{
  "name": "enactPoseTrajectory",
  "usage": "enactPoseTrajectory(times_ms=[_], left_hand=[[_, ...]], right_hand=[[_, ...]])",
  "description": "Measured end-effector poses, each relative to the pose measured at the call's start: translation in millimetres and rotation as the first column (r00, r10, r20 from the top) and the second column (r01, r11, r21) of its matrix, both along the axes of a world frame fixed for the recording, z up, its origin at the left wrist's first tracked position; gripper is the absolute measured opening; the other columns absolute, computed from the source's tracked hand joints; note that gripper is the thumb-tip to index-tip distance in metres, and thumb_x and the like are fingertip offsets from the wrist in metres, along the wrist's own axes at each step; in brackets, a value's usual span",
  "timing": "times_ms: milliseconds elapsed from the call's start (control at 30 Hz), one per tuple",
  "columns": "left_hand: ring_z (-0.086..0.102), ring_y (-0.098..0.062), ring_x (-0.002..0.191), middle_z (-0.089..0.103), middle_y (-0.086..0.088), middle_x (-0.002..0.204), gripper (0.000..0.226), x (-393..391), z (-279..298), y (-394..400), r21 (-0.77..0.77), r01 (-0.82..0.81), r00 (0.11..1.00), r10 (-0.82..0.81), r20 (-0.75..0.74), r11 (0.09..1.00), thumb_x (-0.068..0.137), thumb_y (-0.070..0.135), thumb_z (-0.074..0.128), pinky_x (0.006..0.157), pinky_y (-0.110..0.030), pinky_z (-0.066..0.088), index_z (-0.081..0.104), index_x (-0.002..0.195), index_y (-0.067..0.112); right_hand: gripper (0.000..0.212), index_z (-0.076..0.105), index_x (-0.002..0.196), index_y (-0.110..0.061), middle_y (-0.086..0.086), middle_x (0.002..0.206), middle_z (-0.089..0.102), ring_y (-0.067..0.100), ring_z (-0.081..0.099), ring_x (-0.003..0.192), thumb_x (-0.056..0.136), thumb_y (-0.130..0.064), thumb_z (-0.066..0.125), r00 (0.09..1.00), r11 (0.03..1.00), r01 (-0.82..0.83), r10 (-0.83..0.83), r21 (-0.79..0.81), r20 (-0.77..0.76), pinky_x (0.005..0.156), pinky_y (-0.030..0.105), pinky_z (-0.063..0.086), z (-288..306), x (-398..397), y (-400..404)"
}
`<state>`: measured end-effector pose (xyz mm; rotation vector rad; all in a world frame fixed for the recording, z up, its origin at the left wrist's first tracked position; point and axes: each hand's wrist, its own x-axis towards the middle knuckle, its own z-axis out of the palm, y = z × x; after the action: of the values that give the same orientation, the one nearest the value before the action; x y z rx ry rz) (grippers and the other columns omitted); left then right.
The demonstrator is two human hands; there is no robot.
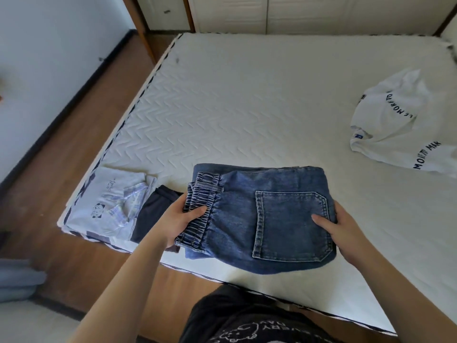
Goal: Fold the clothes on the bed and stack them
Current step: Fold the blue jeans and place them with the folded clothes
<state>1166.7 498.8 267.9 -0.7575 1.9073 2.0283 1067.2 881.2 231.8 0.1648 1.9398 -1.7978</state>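
Folded blue jeans (262, 214) with a back pocket facing up are at the near edge of the white mattress (247, 107). My left hand (183, 219) grips their elastic waistband on the left side, thumb on top. My right hand (338, 231) grips the right edge, thumb over the pocket. At the bed's near left corner lies a folded light shirt with a small panda print (108, 206), with a folded dark garment (150, 214) beside it. A crumpled white T-shirt with black lettering (405, 125) lies unfolded at the far right.
Wooden floor (74, 144) runs along the bed's left side, with a white wall beyond. White cabinet doors (247, 13) stand behind the bed's far end. A blue-grey soft item (19, 278) sits on the floor at lower left.
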Motion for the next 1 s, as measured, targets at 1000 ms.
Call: enactPoseTrajectory(times_ms=[1000], left_hand=[[0.069,-0.033,0.103,0.071,-0.007,0.116,0.052,108,8,-317,-0.003,-0.047,0.997,0.047,-0.055,0.999,0.073,0.039,0.081,0.094,-0.055,0.051,0.059,0.12,0.032]], right_hand=[[0.043,0.056,0.117,-0.052,-0.023,0.109,0.068,0.001,0.067,0.096,0.089,-0.023,0.07,0.988,0.99,-0.115,0.123,0.087,-0.098,0.071,0.019,0.055,29,79,-321]])
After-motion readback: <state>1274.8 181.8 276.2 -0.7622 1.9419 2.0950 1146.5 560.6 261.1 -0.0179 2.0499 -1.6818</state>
